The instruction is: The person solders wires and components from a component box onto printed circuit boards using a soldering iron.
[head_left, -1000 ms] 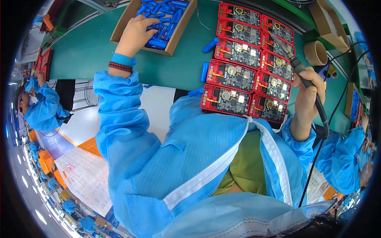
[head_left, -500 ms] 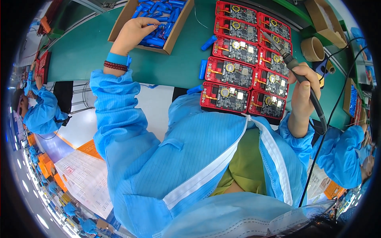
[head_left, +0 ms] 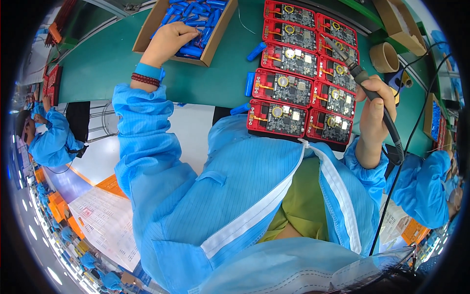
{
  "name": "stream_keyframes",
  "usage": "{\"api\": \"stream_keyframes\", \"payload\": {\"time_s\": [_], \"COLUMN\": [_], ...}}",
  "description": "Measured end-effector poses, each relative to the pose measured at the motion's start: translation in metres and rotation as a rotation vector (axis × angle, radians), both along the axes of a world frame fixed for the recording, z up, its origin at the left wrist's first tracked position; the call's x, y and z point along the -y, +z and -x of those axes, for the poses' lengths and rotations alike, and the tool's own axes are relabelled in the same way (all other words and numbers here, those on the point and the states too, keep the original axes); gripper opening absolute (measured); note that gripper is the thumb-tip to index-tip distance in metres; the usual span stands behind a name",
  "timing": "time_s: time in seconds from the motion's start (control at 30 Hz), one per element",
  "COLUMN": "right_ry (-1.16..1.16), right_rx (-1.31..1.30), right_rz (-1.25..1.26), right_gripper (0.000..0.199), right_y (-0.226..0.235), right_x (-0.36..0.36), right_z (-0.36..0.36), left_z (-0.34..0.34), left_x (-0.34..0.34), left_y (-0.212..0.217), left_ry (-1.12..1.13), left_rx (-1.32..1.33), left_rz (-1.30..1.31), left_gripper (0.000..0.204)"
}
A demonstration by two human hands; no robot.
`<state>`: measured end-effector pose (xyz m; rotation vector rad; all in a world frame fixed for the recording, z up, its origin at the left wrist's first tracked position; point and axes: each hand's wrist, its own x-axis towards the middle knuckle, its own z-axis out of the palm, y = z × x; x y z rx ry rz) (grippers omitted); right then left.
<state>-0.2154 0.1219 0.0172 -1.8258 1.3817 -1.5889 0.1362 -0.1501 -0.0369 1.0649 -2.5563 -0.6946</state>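
My left hand reaches over a cardboard box filled with blue cylindrical batteries. Its thumb and forefinger are pinched on what looks like a thin reddish battery wire; most of the other fingers are hidden. On the right, my right hand is closed round the dark handle of a soldering iron. The iron's tip points up and left, over the red trays with circuit boards, set in two columns. Whether the tip touches a board, I cannot tell.
Three loose blue batteries lie along the left side of the trays on the green table. A round tan container and an open carton stand at the right. The iron's black cable hangs down there. Co-workers sit on both sides.
My left hand has shifted slightly to the right over the battery box, still pinched. My right hand and the soldering iron have hardly moved.
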Motion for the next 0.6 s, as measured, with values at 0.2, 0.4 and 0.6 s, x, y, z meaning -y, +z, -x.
{"api": "stream_keyframes", "payload": {"time_s": [0.2, 0.4, 0.6], "right_ry": [0.001, 0.021, -0.009], "right_rx": [0.001, 0.012, -0.024], "right_rz": [0.034, 0.068, 0.036], "right_gripper": [0.036, 0.032, 0.023], "right_y": [-0.002, -0.001, 0.005], "right_x": [0.001, -0.004, -0.005], "right_z": [0.001, 0.005, 0.004], "left_z": [0.000, -0.002, 0.029], "left_x": [-0.002, -0.004, -0.050], "left_y": [0.000, 0.001, 0.056], "left_ry": [0.048, 0.125, 0.189], "left_rx": [-0.070, -0.237, -0.601], "left_rz": [0.009, -0.057, -0.029], "left_gripper": [0.018, 0.014, 0.010]}}
